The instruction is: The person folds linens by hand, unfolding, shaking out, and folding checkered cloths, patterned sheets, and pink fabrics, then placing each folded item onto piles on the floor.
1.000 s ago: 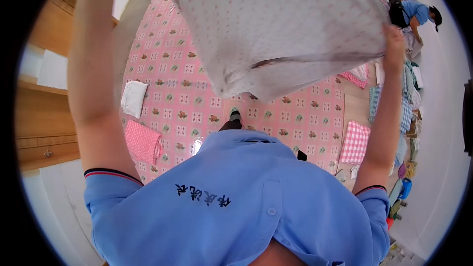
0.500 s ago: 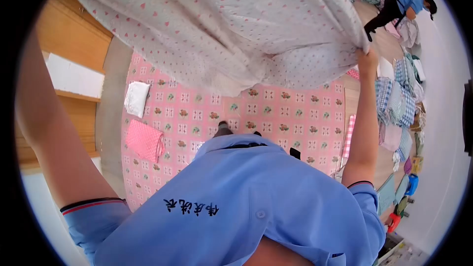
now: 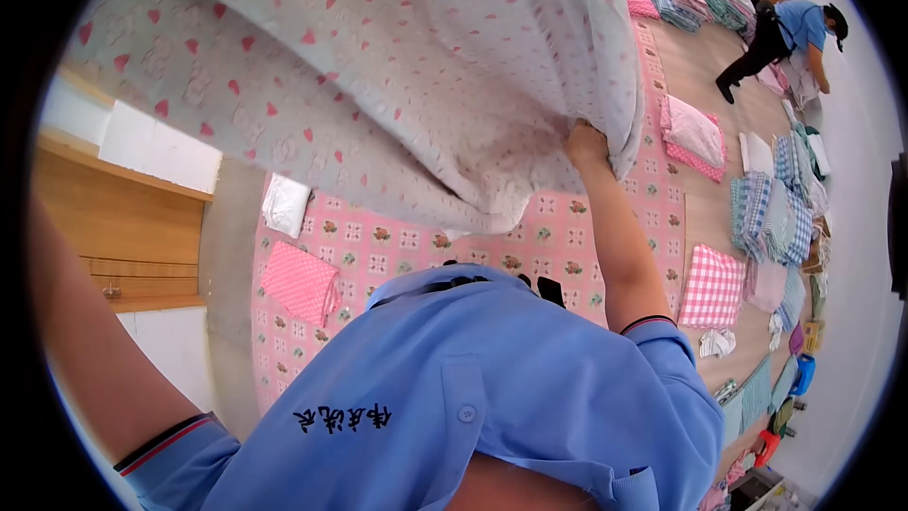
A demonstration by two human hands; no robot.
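A large pale cloth (image 3: 350, 66) with small pink hearts hangs across the upper part of the view, its lower edge folded and drooping over the pink patterned mat. My right hand (image 3: 588, 144) is closed on the cloth's right part, with folds bunched round the fingers. At the left edge my left forearm is raised and stretched out; the hand itself lies outside the view. The cloth's top is cut off by the frame.
Pink patterned mat (image 3: 558, 246) covers the floor. A white packet (image 3: 286, 205) and folded pink cloth (image 3: 301, 284) lie left. Pink checked cloth (image 3: 712, 286) and folded fabric piles (image 3: 771, 208) lie right. A co-worker (image 3: 790, 33) bends at the upper right. Wooden cabinet (image 3: 142, 227) stands left.
My right hand has moved left and inward with the cloth's edge. The cloth has swung left and spread lower. The co-worker went from nearly upright walking to bending over fabric.
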